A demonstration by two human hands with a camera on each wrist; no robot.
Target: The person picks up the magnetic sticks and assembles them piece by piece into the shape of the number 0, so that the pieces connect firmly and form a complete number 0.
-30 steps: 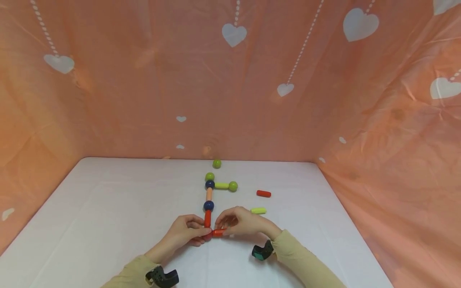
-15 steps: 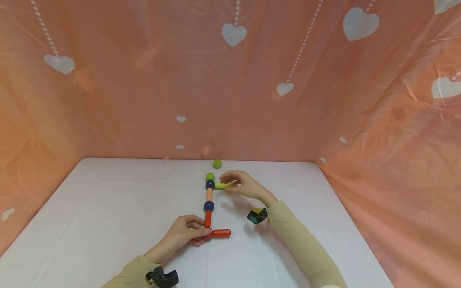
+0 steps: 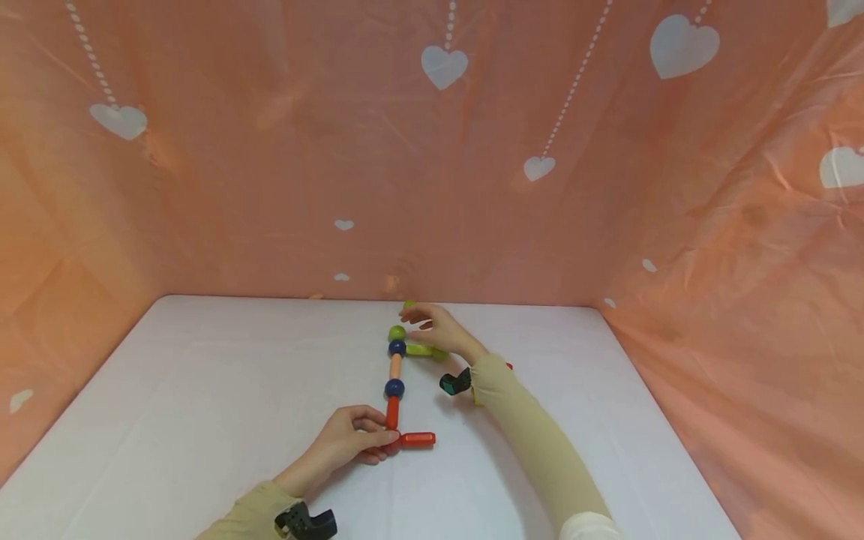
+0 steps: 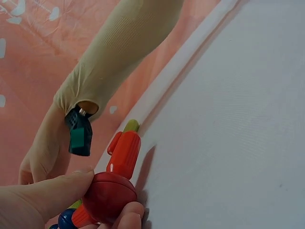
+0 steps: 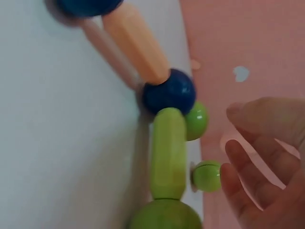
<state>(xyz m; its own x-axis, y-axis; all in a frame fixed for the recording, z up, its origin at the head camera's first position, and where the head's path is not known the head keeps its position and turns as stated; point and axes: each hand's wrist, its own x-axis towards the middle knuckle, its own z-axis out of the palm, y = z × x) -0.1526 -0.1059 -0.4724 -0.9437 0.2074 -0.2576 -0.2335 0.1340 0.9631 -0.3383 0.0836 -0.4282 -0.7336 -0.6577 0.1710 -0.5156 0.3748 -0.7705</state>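
My left hand [image 3: 347, 435] pinches a dark red ball [image 4: 110, 196] between thumb and fingers at the near end of a chain of building balls and rods. From that ball one red rod [image 3: 418, 440] points right and another red rod [image 3: 392, 412] runs away to a navy ball [image 3: 394, 388]. Beyond it come a peach rod [image 3: 394, 366], a second navy ball [image 5: 170, 91] and a green ball [image 3: 397, 332]. A yellow-green rod [image 5: 167, 152] with a green end ball [image 5: 167, 217] branches right. My right hand [image 3: 442, 330], holding nothing, hovers near a separate green ball [image 5: 206, 176] at the back.
Beside my right sleeve, a loose red rod [image 3: 509, 366] and a loose yellow-green rod [image 3: 478, 401] show only partly. Everything lies on a white table [image 3: 236, 375]. An orange cloth [image 3: 270, 187] with hearts hangs behind and at the sides.
My right hand let go of the red rod at the front, moved back to the branch's green end ball, then on to the far green balls. My left hand keeps its grip.
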